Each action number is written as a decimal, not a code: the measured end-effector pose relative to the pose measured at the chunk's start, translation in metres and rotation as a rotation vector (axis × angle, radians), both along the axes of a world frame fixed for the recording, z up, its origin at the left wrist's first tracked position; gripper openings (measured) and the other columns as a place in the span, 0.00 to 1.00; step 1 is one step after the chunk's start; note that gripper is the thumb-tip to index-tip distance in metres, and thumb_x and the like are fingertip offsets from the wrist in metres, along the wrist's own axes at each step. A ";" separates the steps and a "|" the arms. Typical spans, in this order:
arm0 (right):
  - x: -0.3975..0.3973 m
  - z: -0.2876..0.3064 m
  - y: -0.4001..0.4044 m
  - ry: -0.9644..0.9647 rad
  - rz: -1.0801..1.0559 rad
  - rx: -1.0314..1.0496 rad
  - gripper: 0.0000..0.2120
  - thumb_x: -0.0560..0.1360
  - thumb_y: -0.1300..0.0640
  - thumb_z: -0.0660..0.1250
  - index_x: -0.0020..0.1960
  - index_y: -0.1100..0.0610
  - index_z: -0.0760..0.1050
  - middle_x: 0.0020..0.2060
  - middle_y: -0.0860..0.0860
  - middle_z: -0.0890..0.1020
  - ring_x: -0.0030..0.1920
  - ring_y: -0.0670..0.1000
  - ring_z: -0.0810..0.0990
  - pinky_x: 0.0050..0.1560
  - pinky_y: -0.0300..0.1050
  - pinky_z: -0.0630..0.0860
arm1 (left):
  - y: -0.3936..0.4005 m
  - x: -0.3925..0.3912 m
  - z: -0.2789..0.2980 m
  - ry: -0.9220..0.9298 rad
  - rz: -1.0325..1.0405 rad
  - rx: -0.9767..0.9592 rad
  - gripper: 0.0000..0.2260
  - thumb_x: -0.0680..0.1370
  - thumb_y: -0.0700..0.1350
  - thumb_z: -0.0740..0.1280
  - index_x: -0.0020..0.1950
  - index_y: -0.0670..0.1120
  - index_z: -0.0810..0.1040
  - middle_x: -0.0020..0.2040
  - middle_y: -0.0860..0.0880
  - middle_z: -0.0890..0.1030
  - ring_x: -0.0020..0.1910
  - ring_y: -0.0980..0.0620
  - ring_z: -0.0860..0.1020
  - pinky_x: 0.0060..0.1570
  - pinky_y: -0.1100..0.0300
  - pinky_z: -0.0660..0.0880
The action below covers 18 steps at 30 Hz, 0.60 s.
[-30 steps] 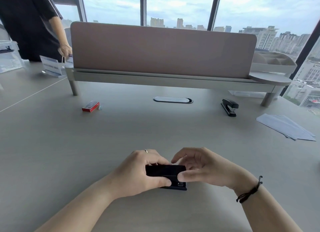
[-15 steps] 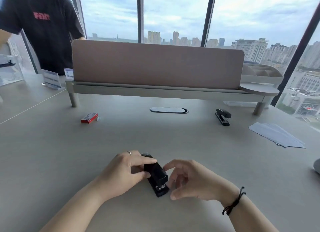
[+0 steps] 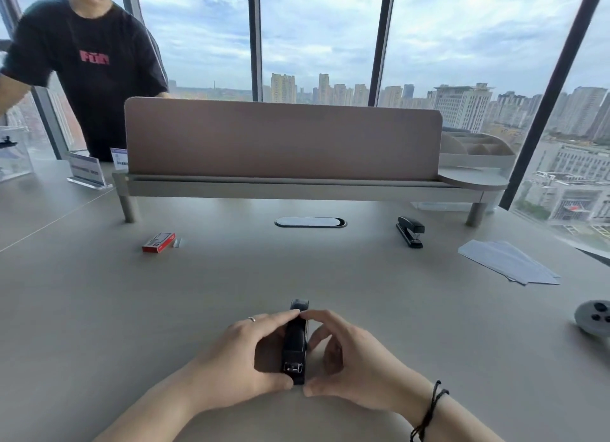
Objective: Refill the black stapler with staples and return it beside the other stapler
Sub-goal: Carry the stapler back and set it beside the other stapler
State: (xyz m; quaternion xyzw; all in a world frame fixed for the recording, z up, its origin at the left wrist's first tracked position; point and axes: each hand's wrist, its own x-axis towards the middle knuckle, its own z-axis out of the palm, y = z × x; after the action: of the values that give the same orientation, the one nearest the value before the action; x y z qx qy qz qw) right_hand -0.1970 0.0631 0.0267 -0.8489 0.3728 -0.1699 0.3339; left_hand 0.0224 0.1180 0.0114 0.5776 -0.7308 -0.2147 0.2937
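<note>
The black stapler (image 3: 294, 344) lies on the table straight in front of me, its metal mouth pointing at me. My left hand (image 3: 244, 355) grips its left side with thumb and fingers. Opposite it, my right hand (image 3: 346, 359) touches the right side with thumb and fingertips. The other stapler (image 3: 410, 231), also black, stands far back on the right. A red staple box (image 3: 158, 242) lies at the back left with a small pale strip beside it.
A desk divider with a shelf (image 3: 284, 164) crosses the back of the table, with a cable port (image 3: 310, 222) before it. White sheets (image 3: 508, 266) and a grey controller (image 3: 594, 316) lie on the right. A person in a black shirt (image 3: 89, 68) stands at the back left.
The stapler has turned from sideways to lengthwise, its mouth now towards me. Both hands have shifted to its two sides. The view has tilted up.
</note>
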 end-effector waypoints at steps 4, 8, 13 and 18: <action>-0.006 -0.003 -0.009 0.046 -0.035 -0.110 0.40 0.67 0.45 0.76 0.73 0.37 0.61 0.53 0.37 0.79 0.53 0.43 0.75 0.55 0.40 0.74 | -0.012 -0.011 -0.006 0.064 0.039 -0.050 0.40 0.63 0.55 0.81 0.73 0.63 0.70 0.61 0.64 0.81 0.61 0.68 0.77 0.65 0.62 0.72; -0.021 -0.003 -0.025 0.086 -0.070 -0.151 0.39 0.69 0.44 0.73 0.75 0.33 0.58 0.50 0.26 0.72 0.59 0.41 0.66 0.64 0.41 0.64 | -0.033 -0.027 -0.009 0.061 0.045 -0.059 0.41 0.63 0.55 0.81 0.74 0.60 0.69 0.62 0.61 0.81 0.61 0.65 0.77 0.65 0.61 0.73; -0.040 -0.004 -0.055 0.111 -0.155 -0.195 0.38 0.73 0.46 0.72 0.76 0.35 0.56 0.52 0.26 0.69 0.57 0.40 0.63 0.65 0.41 0.62 | -0.080 -0.052 -0.006 0.019 0.026 -0.046 0.39 0.68 0.51 0.80 0.76 0.56 0.68 0.66 0.56 0.80 0.64 0.60 0.77 0.66 0.62 0.71; -0.061 -0.010 -0.104 0.080 -0.240 -0.199 0.35 0.74 0.51 0.70 0.74 0.34 0.58 0.54 0.29 0.75 0.63 0.47 0.72 0.66 0.46 0.65 | -0.140 -0.084 -0.010 0.015 0.046 -0.046 0.39 0.70 0.50 0.78 0.78 0.55 0.64 0.69 0.53 0.78 0.67 0.54 0.75 0.61 0.67 0.66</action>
State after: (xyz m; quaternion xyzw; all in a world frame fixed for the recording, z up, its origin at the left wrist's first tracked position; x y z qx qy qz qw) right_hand -0.2579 -0.0408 0.0162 -0.8332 0.4661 -0.2108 0.2101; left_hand -0.0619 -0.0218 0.0015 0.5856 -0.7199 -0.1953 0.3174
